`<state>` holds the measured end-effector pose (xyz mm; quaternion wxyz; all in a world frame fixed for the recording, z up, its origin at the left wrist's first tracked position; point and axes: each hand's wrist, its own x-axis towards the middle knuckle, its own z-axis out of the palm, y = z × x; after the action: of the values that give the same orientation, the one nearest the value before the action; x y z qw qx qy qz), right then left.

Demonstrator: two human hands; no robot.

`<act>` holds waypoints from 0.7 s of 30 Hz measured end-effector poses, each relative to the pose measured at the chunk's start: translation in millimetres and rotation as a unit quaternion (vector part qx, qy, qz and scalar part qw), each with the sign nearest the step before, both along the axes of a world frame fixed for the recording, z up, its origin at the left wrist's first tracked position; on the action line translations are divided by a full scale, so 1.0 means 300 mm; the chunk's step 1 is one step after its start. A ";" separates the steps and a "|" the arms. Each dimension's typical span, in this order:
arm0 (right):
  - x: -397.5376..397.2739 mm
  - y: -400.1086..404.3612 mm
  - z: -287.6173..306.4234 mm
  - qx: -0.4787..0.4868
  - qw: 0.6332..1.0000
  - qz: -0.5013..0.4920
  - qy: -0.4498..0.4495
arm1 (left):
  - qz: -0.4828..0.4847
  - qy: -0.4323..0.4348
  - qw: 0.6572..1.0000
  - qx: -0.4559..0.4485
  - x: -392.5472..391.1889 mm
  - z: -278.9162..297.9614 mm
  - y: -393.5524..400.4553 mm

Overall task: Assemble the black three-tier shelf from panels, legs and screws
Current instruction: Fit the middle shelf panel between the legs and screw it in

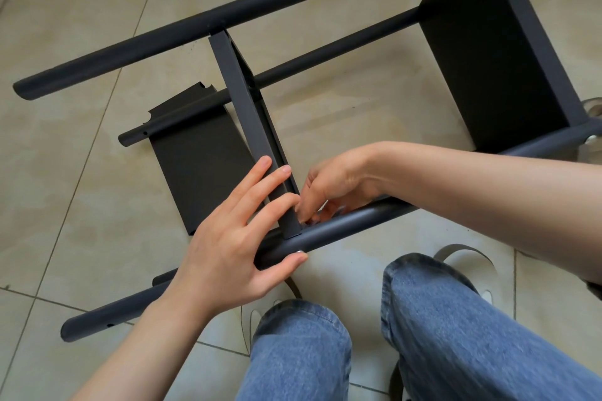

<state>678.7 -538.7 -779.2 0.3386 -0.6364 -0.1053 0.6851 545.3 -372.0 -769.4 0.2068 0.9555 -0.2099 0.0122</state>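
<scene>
My left hand spread flat, fingers on middle panel, thumb under near leg, bracing joint. Right hand curled at panel corner, probably pinching screw, hidden. Keep panel square, hole aligned, start thread straight. Spare panel on floor.

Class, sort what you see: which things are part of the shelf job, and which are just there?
Job: left hand, right hand, middle panel, near leg, far leg, end panel, loose panel.
Just there: jeans, shoe, floor tiles.
</scene>
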 end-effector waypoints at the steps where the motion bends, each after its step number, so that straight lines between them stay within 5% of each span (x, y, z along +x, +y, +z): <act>1: 0.002 0.007 0.003 -0.017 1.000 0.004 -0.005 | 0.000 0.000 1.000 0.000 0.000 0.000 0.000; 6: 0.013 0.036 0.018 -0.080 0.996 0.033 -0.012 | 0.002 -0.001 1.000 0.000 0.000 0.000 0.000; 14: -0.003 -0.021 -0.013 0.047 0.998 -0.019 0.023 | 0.001 -0.003 1.000 -0.001 0.002 0.001 0.000; 21: 0.003 -0.009 -0.009 0.030 0.999 -0.002 0.021 | 0.001 -0.002 1.000 -0.003 0.000 0.000 -0.001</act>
<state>679.6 -541.3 -781.9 0.3610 -0.6119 -0.1175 0.6938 545.3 -372.2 -769.4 0.2088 0.9552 -0.2091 0.0152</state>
